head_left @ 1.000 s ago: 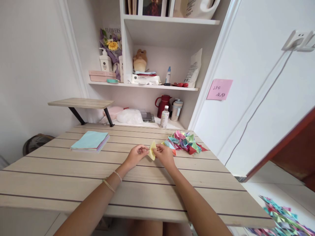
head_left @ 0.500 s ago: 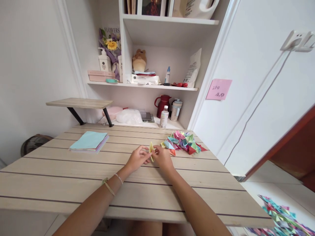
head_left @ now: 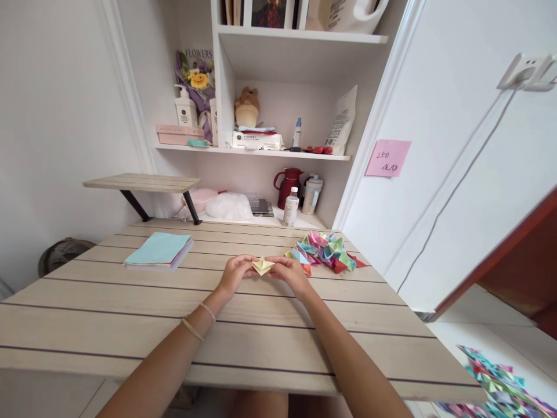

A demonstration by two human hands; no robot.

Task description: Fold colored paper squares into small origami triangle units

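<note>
A small folded yellow paper piece (head_left: 263, 266) is held just above the wooden table (head_left: 130, 313) between both hands. My left hand (head_left: 235, 273) pinches its left side, fingers closed. My right hand (head_left: 289, 274) pinches its right side, fingers closed too. The paper now lies flat and spread, like a small pointed shape. Just right of my right hand lies a heap of folded coloured paper pieces (head_left: 326, 251).
A stack of coloured paper sheets (head_left: 159, 251) with a light blue top lies at the table's left. Behind stand shelves with a red jug (head_left: 288, 186), a small bottle (head_left: 291, 207) and a plastic bag (head_left: 229, 206). More folded pieces (head_left: 500, 383) lie low at the right.
The yellow paper was upright and narrow between my fingers; now it is turned and spread flat between both hands. My hands have moved slightly apart.
</note>
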